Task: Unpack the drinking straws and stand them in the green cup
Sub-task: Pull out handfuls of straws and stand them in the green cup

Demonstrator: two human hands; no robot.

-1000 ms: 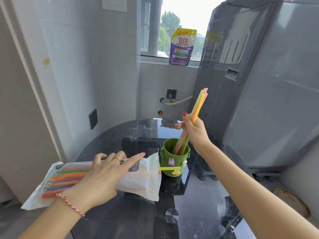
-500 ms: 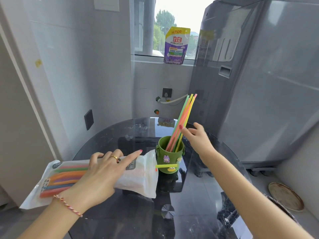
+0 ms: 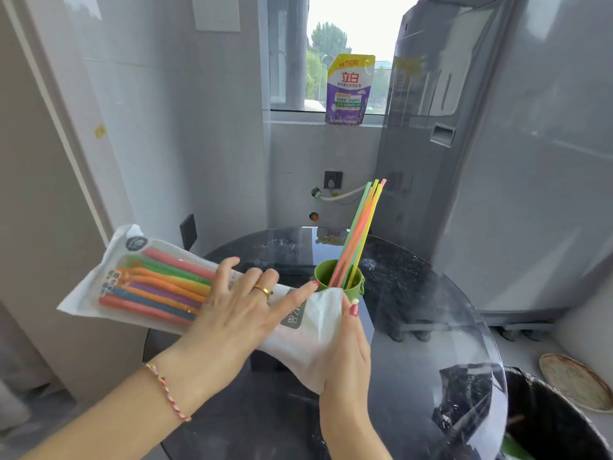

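A green cup point(image 3: 323, 274) stands on the round black glass table point(image 3: 418, 293). Several coloured straws point(image 3: 360, 234) lean in it toward the upper right. A white straw pack point(image 3: 159, 287) with more coloured straws inside is held off the table, its far end tilted up to the left. My left hand point(image 3: 238, 305) holds the pack's middle, fingers spread over the top and thumb hidden beneath. My right hand point(image 3: 348, 353) grips the pack's open end just in front of the cup, thumb on the plastic.
A grey refrigerator point(image 3: 497, 161) stands close behind and right of the table. A purple detergent pouch point(image 3: 350, 89) sits on the window sill. A black lined bin point(image 3: 547, 426) and a round plate point(image 3: 574, 381) are on the floor at lower right.
My right hand let go of the straws, which now stand in the cup, and came back to the pack's open end. My left hand lifted the pack off the table.
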